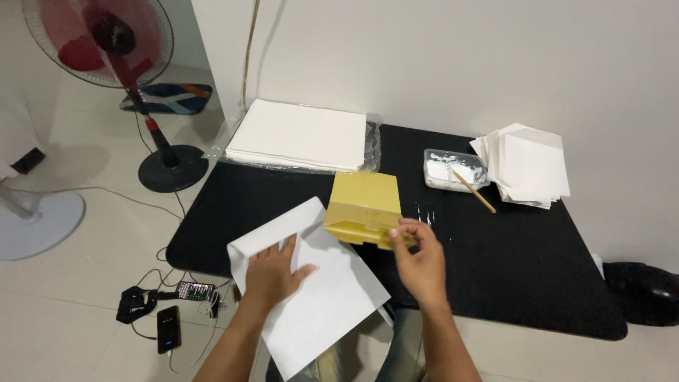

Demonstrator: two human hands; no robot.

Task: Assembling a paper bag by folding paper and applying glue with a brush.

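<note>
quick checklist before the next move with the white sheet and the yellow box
1. Left hand flat on the white sheet: ok.
2. Right hand fingers on the yellow box near edge: ok.
3. Sheet fully on the black table: not ok, one corner hangs over the front edge.
4. Box overlaps the sheet's far edge: ok.
5. Paste tub with stick within reach: cannot tell.

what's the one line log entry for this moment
left hand: flat on white sheet | right hand: pinching yellow folded paper | surface: black table
</note>
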